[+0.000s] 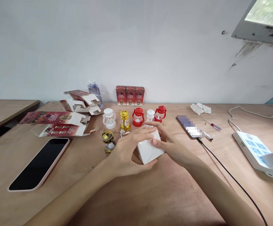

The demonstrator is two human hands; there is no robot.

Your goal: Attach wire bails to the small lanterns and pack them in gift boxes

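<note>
On the near side of the gold lantern [124,121] and to its right, held a white box [150,152] in both hands. Curled the left hand [129,145] half-closed around it, fingers across the top, thumb low; bent the right hand [169,142] against the other side, thumb pressed on. Gripped from both sides, presumably against slipping. Turned a plain face nearward; seemed to point the long axis away, with much hidden by fingers. Stood a red lantern [138,117] just right of the gold lantern, likely for easy reach.
</note>
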